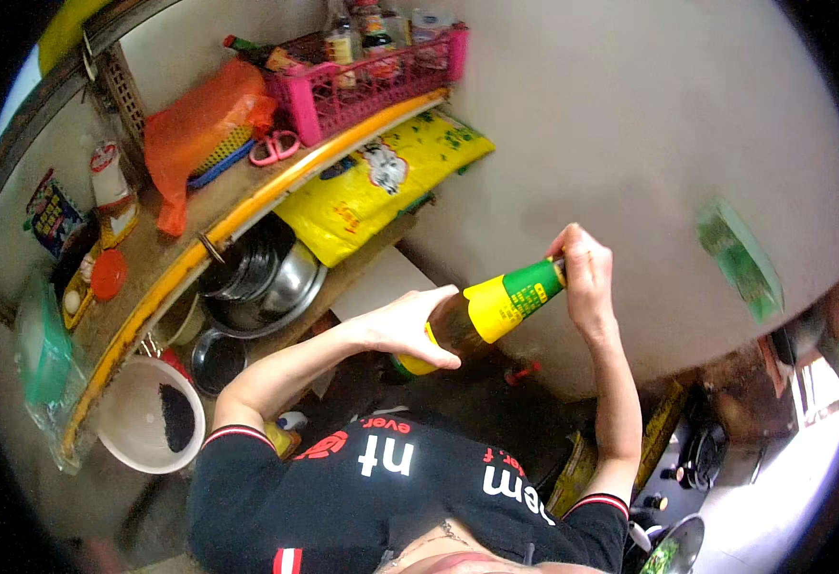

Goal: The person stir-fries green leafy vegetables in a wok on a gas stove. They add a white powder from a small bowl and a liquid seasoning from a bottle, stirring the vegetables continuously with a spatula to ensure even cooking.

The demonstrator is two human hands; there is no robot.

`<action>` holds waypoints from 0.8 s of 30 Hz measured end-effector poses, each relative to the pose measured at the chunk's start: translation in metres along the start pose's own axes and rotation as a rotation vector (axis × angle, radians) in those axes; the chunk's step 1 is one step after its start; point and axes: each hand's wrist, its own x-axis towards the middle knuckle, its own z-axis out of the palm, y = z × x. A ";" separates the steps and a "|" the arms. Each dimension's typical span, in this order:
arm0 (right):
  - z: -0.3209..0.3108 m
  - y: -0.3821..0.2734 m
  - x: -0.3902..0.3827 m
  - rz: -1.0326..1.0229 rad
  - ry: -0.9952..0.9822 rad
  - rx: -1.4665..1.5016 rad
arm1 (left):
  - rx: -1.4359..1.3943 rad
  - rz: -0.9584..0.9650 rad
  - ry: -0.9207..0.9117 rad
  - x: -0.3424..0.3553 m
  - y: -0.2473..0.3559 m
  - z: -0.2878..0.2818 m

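Note:
Between my two hands I hold a dark bottle [496, 311] with yellow labels and a green wrap round its neck. It lies tilted in the air, neck up to the right. Wrapped round its lower body is my left hand [410, 330], thumb and fingers on opposite sides. At the neck end my right hand [587, 273] is closed over the top of the bottle, its fingers bent. The mouth or cap is mostly hidden by those fingers, so I cannot tell whether it is capped.
On the upper shelf [156, 263] stand a pink basket [305, 110] of bottles, pink scissors [274, 147] and an orange bag [199, 115]. Below are a yellow sack [381, 187], metal bowls [290, 297] and a white bucket [118, 421]. A stove [673, 478] and pan [689, 545] sit lower right.

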 end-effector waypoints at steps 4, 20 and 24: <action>0.017 -0.030 0.065 -0.134 0.077 0.188 | 0.099 0.072 0.220 -0.007 0.032 -0.055; 0.134 -0.088 0.255 -1.077 0.167 0.999 | 1.050 0.635 0.924 0.042 0.086 -0.289; 0.184 -0.104 0.290 -0.861 0.394 0.843 | 0.974 0.371 1.084 0.038 0.056 -0.317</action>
